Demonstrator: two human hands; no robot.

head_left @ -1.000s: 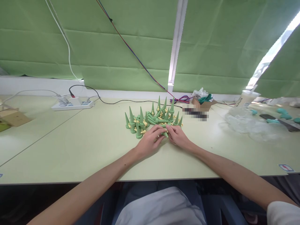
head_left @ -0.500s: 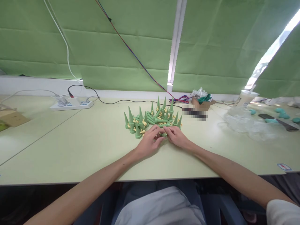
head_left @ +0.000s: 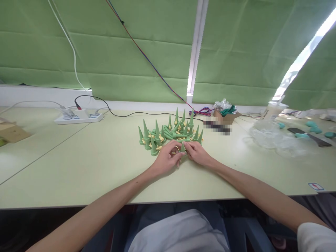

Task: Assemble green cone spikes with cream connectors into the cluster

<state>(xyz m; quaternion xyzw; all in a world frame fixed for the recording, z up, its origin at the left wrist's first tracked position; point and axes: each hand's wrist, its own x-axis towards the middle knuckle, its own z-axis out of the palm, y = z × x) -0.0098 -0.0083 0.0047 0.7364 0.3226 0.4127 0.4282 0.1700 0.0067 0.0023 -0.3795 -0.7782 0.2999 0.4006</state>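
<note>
Between my two hands is a green plastic cone-shaped spike (head_left: 183, 148), its tip pointing up and away from me. My left hand (head_left: 168, 157) grips it near its base with thumb and fingers. My right hand (head_left: 197, 153) pinches it from the other side near the tip. Just beyond my hands is a cluster of similar green cone spikes (head_left: 156, 132), some upright and some lying down. Small yellow valve-like pieces (head_left: 161, 138) are fixed to many of them. My fingers hide part of the held spike.
A white power strip (head_left: 78, 118) with plugs lies at the back left, beside a cardboard box (head_left: 14, 131). At the back right are an open cardboard box (head_left: 228, 117), a plastic cup (head_left: 271, 111), clear plastic bags (head_left: 280, 140) and a dark phone-like object (head_left: 321, 140).
The spike in my hands has turned from lying roughly sideways to pointing up. The fingers of my left hand have shifted around it; the cluster behind stays put.
</note>
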